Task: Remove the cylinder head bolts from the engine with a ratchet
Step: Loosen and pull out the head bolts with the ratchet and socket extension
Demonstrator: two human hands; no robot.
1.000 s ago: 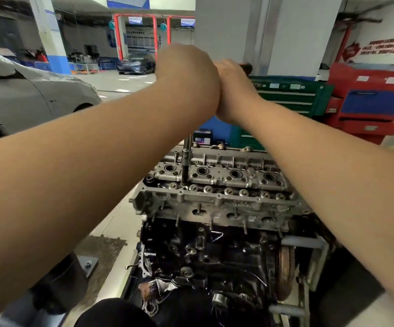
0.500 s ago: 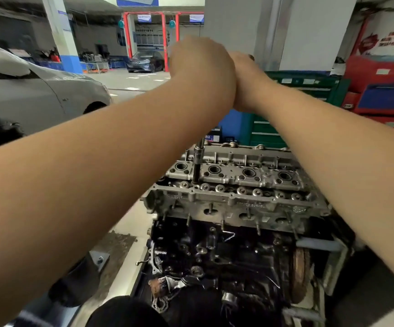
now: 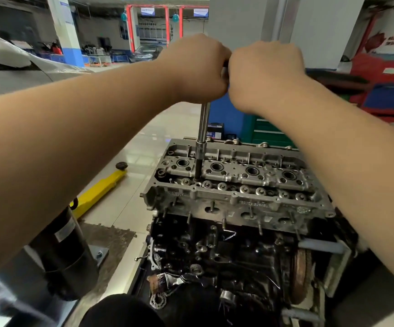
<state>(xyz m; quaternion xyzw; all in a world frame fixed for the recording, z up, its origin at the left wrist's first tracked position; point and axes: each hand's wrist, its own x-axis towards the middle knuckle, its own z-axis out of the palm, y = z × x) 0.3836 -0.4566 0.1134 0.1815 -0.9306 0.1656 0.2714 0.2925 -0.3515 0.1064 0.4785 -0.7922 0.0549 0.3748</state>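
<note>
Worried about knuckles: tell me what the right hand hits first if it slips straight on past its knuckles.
Most likely the left hand: the right hand grips the ratchet handle knuckles-first against it, almost touching. Depth is hard to judge.

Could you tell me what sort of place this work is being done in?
Most likely a car repair workshop or training garage: a bare engine on a stand, a parked grey car, red lift posts, and red and green tool cabinets.

floor: glossy pale tiled floor (image 3: 144, 138) | centre-left: yellow steel lift arm (image 3: 99, 192) | lower left: black cylindrical motor (image 3: 66, 253) on dark mat (image 3: 111, 239)
</note>
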